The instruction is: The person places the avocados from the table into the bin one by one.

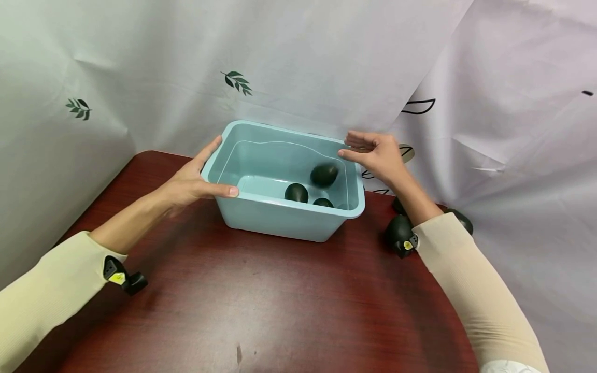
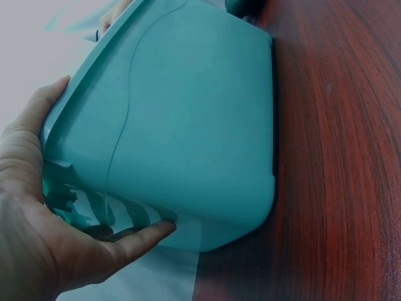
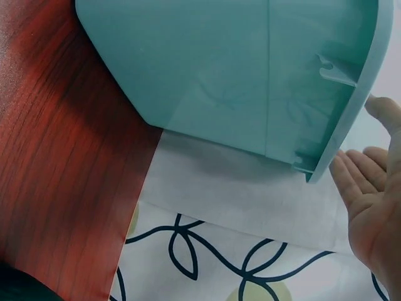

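Three dark avocados (image 1: 296, 192) show inside the pale blue plastic tub (image 1: 275, 220) at the centre of the head view; one, toward the tub's right end, is blurred, so the step in hand is probably a drop into the tub. The left hand (image 1: 188, 181) grips the tub's left end, its thumb on the front rim. The right hand (image 1: 380, 155), by the right rim, holds nothing: fingers straight and close together, thumb apart. At right, more avocados lie on the red-brown table (image 1: 280, 295), partly hidden by the right forearm (image 1: 417, 199). In the left wrist view, the left hand spans the tub's end at the left, fingers spread wide. In the right wrist view, the right hand's bare fingers stand just beside the rim at the right edge; contact is unclear. The next move likely calls for the right hand to fetch another loose avocado while the left steadies the tub.
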The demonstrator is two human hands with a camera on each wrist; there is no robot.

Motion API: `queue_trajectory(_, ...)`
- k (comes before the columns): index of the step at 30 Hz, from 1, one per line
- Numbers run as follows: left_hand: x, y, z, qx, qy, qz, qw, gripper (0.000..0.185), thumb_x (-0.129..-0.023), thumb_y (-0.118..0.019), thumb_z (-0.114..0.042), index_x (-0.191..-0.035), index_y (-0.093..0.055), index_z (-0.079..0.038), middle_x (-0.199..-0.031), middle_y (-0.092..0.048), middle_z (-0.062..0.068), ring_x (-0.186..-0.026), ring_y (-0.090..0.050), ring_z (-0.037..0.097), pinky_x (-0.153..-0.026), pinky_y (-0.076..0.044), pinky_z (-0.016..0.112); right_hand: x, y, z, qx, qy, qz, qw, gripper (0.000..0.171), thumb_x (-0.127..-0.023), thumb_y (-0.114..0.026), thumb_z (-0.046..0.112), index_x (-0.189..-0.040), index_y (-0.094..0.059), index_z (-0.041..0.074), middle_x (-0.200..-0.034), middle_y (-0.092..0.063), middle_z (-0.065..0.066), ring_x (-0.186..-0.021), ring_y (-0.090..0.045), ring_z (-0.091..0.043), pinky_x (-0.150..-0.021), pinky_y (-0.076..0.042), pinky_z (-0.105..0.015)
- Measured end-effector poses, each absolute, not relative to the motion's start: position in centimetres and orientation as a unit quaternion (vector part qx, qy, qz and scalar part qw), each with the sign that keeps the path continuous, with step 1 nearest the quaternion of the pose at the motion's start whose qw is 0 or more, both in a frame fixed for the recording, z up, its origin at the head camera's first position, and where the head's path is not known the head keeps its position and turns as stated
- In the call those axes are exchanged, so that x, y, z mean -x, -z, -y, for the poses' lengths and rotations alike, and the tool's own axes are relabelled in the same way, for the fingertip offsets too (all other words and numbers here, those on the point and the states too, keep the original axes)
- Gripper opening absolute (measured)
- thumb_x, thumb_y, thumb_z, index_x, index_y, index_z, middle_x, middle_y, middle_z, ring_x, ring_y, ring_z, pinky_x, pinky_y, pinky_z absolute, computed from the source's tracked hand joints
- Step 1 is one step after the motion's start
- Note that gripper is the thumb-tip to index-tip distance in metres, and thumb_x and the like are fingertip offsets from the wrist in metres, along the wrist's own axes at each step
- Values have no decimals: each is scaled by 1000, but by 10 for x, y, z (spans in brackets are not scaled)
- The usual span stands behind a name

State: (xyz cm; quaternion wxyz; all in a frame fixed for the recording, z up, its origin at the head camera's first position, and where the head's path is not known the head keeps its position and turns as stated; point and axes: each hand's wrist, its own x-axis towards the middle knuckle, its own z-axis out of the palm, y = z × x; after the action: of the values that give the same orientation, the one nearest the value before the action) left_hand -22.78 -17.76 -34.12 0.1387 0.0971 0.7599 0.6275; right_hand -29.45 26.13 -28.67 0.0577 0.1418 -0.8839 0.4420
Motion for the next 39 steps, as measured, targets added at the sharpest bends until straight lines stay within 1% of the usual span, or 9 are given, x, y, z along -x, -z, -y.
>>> queue_trajectory(3,228,341,178,-98,-627,-761,138,130,-92,-91,-15,-180,-2,-49,-185,-25,-1,-154,-43,34,-106,-54,29,293,286,-262,-142,-442,884,52,66,-95,-93,33,-154,-71,12,-146,-77,-13,-135,-77,-29,-102,-62,-23)
queue_trajectory(11,228,341,177,-101,-627,-760,136,130,-92,-91,-15,-180,-2,-49,-185,-26,-2,-152,-46,32,-109,-53,32,293,290,-268,-137,-445,883,65,62,-96,-92,29,-152,-72,10,-145,-78,-15,-134,-77,-30,-98,-61,-17)
queue_trajectory(15,228,341,178,-102,-628,-759,136,130,-92,-91,-14,-180,-2,-49,-185,-26,-2,-152,-46,31,-108,-53,30,292,291,-271,-136,-444,883,68,61,-96,-93,29,-151,-73,11,-144,-78,-15,-130,-79,-28,-96,-61,-15)
queue_trajectory(21,228,342,178,-102,-629,-759,135,129,-92,-90,-15,-180,-2,-49,-184,-27,-1,-153,-45,33,-106,-54,30,289,289,-276,-127,-443,885,64,61,-96,-92,30,-151,-73,12,-145,-78,-15,-130,-79,-28,-95,-60,-14)
queue_trajectory(24,228,342,177,-101,-627,-760,135,129,-92,-91,-15,-180,-3,-49,-184,-28,0,-153,-45,34,-106,-55,32,288,290,-280,-120,-446,885,62,62,-96,-93,31,-151,-73,11,-146,-78,-15,-128,-80,-22,-96,-60,-14)
queue_trajectory(29,228,343,177,-97,-625,-763,133,129,-92,-91,-16,-180,-4,-50,-182,-30,0,-153,-44,35,-106,-55,34,286,291,-285,-114,-452,882,63,62,-95,-93,29,-151,-73,10,-145,-77,-17,-113,-80,-1,-96,-60,-13)
queue_trajectory(32,228,343,177,-96,-625,-763,134,129,-92,-91,-16,-180,-3,-50,-183,-29,0,-153,-44,34,-107,-54,34,285,292,-288,-114,-456,881,62,61,-96,-93,27,-151,-73,9,-145,-77,-19,-105,-77,8,-95,-60,-13)
queue_trajectory(35,228,343,177,-98,-627,-761,135,129,-92,-91,-15,-180,-3,-50,-185,-27,-1,-154,-44,35,-107,-54,32,284,293,-292,-109,-453,883,60,61,-96,-93,29,-151,-73,8,-145,-77,-19,-103,-76,11,-94,-60,-12)
queue_trajectory(39,228,342,177,-99,-628,-760,135,129,-92,-91,-15,-180,-3,-49,-185,-26,-2,-154,-44,35,-107,-54,31,283,294,-296,-100,-438,891,60,63,-95,-93,34,-151,-73,11,-145,-77,-17,-104,-75,11,-92,-58,-11)
